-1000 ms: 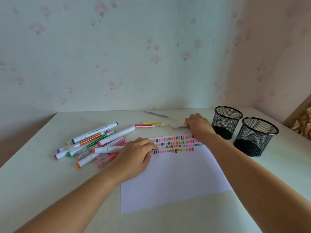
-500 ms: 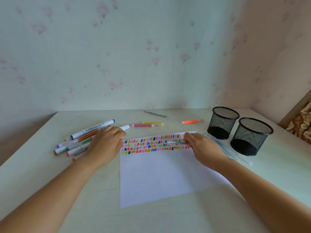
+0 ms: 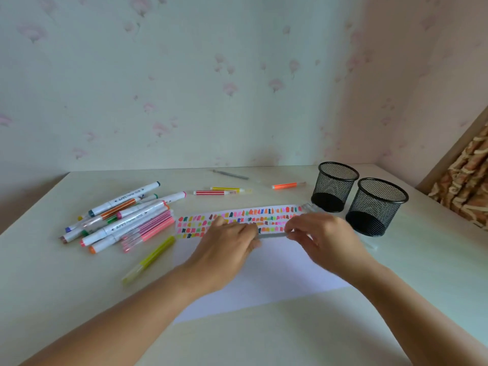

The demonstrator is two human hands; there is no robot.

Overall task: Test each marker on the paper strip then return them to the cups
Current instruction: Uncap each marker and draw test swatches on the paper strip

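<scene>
The step in hand seems to be the opening of one marker before its test: both hands meet low over the paper [image 3: 277, 281] and hold a thin marker [image 3: 272, 233] level between them. The left hand [image 3: 229, 244] has its grip closed round one end, with the fingers curled over it. The right hand [image 3: 323, 235] pinches the other end with a narrow grip of the fingertips. The marker is pale and slim, and it is partly hidden by the fingers, so I cannot tell its colour or whether the cap is already off. It hangs just over the band of colour marks [image 3: 237, 220], which runs in a few rows along the far edge of the paper; the rest of the sheet is white. The next move, I think, calls for pulling the cap away along the line of the marker, then turning the tip down to a free place by the marks. Much of the task seems left. A pile of markers [image 3: 126, 220] lies on the desk [image 3: 79, 299] at the left, a yellow marker [image 3: 153, 257] is near it, and an orange marker [image 3: 286, 185] lies behind the paper. The two mesh cups [image 3: 334, 188] [image 3: 380, 204] stand at the right, and no marker rises out of them.
</scene>
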